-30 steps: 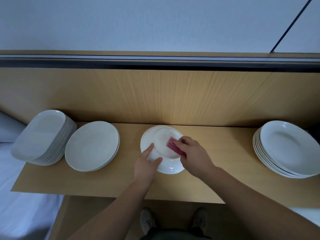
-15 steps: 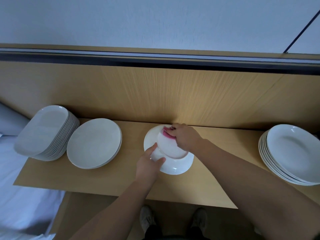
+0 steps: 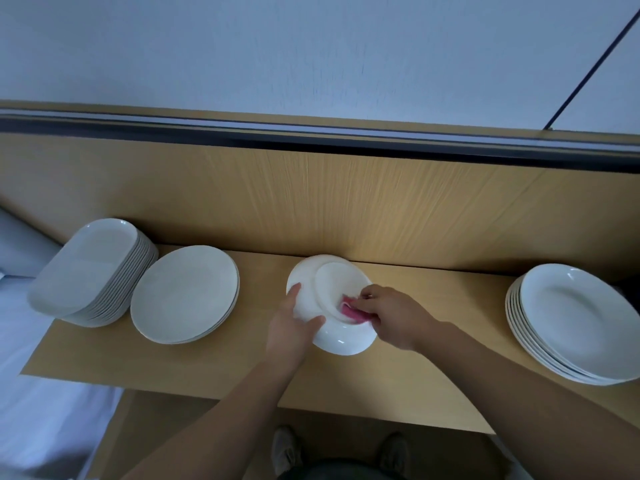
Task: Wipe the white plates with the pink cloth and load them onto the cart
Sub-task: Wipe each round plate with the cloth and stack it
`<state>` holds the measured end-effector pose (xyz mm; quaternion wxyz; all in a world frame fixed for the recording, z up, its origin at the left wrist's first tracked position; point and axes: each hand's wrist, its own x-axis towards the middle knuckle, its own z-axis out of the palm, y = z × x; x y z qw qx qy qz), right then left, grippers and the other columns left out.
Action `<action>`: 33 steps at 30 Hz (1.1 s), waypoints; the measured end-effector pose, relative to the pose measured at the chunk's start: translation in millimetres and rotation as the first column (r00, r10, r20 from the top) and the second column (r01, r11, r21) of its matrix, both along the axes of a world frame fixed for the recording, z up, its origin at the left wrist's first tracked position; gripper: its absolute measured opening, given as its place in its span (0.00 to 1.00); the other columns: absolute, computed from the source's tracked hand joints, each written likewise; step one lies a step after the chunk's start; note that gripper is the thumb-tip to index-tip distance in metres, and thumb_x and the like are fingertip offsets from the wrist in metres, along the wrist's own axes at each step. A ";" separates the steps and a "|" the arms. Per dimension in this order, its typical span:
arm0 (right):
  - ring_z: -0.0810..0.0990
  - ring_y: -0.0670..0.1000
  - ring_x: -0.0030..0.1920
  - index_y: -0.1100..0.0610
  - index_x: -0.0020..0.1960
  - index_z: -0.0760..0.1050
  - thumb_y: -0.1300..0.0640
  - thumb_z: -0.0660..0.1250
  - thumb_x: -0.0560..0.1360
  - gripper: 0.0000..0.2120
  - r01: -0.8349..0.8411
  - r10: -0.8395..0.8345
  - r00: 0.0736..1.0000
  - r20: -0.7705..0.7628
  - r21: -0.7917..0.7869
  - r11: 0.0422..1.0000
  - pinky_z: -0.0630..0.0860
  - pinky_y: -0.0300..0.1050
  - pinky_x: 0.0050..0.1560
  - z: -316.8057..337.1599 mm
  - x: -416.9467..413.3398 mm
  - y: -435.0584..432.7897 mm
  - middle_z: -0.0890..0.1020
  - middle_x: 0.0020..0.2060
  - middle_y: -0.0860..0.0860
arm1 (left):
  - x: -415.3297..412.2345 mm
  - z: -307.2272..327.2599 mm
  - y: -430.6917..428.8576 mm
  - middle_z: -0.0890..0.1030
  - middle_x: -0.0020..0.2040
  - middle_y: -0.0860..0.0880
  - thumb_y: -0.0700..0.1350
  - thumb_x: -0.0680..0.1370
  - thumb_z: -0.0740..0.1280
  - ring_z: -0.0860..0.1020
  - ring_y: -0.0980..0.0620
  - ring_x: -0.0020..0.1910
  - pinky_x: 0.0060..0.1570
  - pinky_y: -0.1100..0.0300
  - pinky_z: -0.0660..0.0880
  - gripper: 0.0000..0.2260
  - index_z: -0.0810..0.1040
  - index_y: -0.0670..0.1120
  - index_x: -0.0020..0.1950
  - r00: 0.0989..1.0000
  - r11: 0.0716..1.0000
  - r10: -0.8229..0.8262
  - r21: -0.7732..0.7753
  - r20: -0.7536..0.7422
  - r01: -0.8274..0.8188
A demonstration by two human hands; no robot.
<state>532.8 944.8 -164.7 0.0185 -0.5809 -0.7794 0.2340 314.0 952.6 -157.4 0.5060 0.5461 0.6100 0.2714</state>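
A white plate (image 3: 334, 289) lies upside down, tilted, at the middle of the wooden shelf (image 3: 242, 362). My left hand (image 3: 292, 329) grips its near left rim, thumb on the underside. My right hand (image 3: 391, 315) holds the pink cloth (image 3: 351, 311) and presses it on the plate's underside at the near right. Most of the cloth is hidden under my fingers. No cart is in view.
A stack of oblong white dishes (image 3: 90, 271) sits at the far left, a low stack of round plates (image 3: 185, 294) beside it. A stack of deep white plates (image 3: 575, 320) is at the right. A wooden back panel (image 3: 346, 202) rises behind the shelf.
My right hand has swept the pink cloth from the plate's far rim back to its near right side. My left hand keeps its hold on the rim.
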 end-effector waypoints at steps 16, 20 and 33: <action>0.71 0.44 0.49 0.45 0.70 0.70 0.63 0.62 0.77 0.25 0.132 -0.102 0.981 -0.168 0.176 0.976 0.65 0.34 0.45 65.2 54.9 4.7 0.73 0.60 0.46 | 55.5 64.6 -9.1 0.77 0.47 0.56 0.45 0.73 0.69 0.76 0.57 0.47 0.45 0.55 0.78 0.13 0.72 0.51 0.55 0.989 0.994 0.088 0.073 -0.121 -0.080; 0.72 0.45 0.54 0.45 0.71 0.70 0.64 0.62 0.77 0.25 0.139 -0.099 0.977 -0.189 0.212 0.967 0.62 0.29 0.46 72.6 61.5 4.9 0.73 0.62 0.46 | 44.3 77.0 -20.5 0.76 0.48 0.58 0.46 0.74 0.68 0.75 0.57 0.46 0.39 0.61 0.73 0.14 0.72 0.53 0.59 0.951 0.979 0.038 0.204 -0.306 0.027; 0.76 0.51 0.56 0.44 0.68 0.73 0.65 0.63 0.75 0.25 -0.020 0.094 0.967 -0.236 0.295 0.955 0.71 0.39 0.54 78.4 7.2 25.1 0.75 0.61 0.46 | -56.3 80.6 -35.9 0.82 0.53 0.50 0.43 0.81 0.59 0.80 0.48 0.51 0.48 0.55 0.76 0.15 0.72 0.51 0.66 0.650 0.892 0.133 0.376 -0.748 0.250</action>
